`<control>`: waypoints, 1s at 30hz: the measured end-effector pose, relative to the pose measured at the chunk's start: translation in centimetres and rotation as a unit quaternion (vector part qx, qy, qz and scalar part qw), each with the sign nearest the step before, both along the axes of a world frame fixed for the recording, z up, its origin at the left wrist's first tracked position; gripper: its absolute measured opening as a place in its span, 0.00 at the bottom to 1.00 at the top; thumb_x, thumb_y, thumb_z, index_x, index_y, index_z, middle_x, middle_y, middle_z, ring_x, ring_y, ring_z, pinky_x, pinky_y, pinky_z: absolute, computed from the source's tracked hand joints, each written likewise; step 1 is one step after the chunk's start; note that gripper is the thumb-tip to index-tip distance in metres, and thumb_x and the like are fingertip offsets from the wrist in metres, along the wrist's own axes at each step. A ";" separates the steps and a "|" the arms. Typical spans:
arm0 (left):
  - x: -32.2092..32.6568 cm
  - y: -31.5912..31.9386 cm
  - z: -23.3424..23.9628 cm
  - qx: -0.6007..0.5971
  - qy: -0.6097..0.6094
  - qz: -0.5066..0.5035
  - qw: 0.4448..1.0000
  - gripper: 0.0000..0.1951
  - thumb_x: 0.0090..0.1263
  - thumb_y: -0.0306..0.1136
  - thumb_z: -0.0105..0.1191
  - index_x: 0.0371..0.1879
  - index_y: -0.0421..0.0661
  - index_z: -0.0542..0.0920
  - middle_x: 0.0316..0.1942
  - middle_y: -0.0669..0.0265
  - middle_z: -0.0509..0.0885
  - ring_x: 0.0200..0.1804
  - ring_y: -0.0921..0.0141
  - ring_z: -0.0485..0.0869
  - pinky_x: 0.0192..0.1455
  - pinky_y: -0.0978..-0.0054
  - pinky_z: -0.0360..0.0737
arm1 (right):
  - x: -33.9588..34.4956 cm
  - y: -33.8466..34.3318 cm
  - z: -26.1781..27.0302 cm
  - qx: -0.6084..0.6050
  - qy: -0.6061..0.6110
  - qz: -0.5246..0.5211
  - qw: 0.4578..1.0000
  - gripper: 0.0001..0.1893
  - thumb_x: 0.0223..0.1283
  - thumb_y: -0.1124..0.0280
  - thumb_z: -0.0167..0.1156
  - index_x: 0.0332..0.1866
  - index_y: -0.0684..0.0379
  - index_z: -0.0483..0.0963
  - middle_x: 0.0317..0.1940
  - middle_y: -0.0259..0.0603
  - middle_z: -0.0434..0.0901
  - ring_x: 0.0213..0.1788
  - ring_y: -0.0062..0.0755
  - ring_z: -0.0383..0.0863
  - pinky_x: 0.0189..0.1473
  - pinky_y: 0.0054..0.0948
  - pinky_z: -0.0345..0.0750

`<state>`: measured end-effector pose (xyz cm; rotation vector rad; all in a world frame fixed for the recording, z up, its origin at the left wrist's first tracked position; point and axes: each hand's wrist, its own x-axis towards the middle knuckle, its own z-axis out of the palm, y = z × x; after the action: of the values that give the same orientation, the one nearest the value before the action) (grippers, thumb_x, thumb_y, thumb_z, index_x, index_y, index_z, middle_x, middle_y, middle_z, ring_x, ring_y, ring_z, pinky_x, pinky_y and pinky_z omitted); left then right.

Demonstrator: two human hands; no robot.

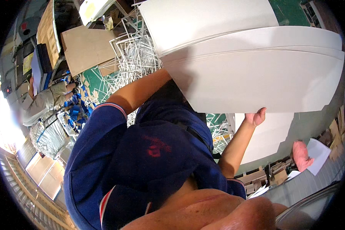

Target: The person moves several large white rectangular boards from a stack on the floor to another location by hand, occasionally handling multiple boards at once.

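A stack of large, thin white sheets (256, 80) spans the upper right, its layers slightly fanned out. My right hand (256, 117) is at the near edge of the stack, palm up, with the thumb at the edge and the fingers hidden beneath. My left forearm reaches to the stack's left corner, where the sheets hide my left hand. More white sheets (212, 20) lie beyond, partly overlapped by the stack. Another white sheet (264, 141) shows lower down, behind my right forearm.
A tangled heap of thin white strips and frames (138, 51) covers the green floor at left. Brown boards (87, 47) lie past it. At far left a co-worker (43, 100) stands by dark panels, near blue scraps (77, 110) and a wrapped bundle (50, 138). Wood offcuts (254, 176) lie lower right.
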<state>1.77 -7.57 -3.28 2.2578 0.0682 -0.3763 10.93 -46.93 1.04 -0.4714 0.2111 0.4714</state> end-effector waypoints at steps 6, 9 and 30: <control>4.2 10.2 4.6 0.162 -0.041 0.374 0.912 0.14 0.63 0.44 0.47 0.37 0.51 0.82 0.31 0.59 0.83 0.35 0.60 0.82 0.40 0.66 0.79 | -1.4 0.7 -1.6 -0.004 0.020 0.023 1.000 0.29 0.51 0.65 0.61 0.60 0.61 0.64 0.60 0.43 0.66 0.63 0.47 0.61 0.65 0.51 0.55; 5.8 19.7 2.6 0.323 -0.103 0.290 0.895 0.24 0.58 0.51 0.54 0.47 0.45 0.78 0.38 0.55 0.82 0.42 0.60 0.81 0.45 0.65 0.77 | -2.2 1.2 -2.2 -0.032 0.044 0.040 0.998 0.29 0.52 0.65 0.60 0.60 0.61 0.63 0.59 0.43 0.67 0.63 0.47 0.62 0.65 0.51 0.56; 11.8 18.8 6.6 0.379 0.106 0.206 0.896 0.37 0.43 0.56 0.65 0.45 0.38 0.73 0.51 0.50 0.74 0.52 0.56 0.75 0.53 0.63 0.74 | -1.2 7.2 -5.9 -0.122 0.140 0.063 0.981 0.29 0.52 0.66 0.58 0.60 0.66 0.62 0.57 0.49 0.68 0.60 0.51 0.65 0.63 0.50 0.60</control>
<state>13.58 11.23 3.28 2.8488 0.9389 -0.4051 9.70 -39.78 -4.86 -0.6606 0.5161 0.6391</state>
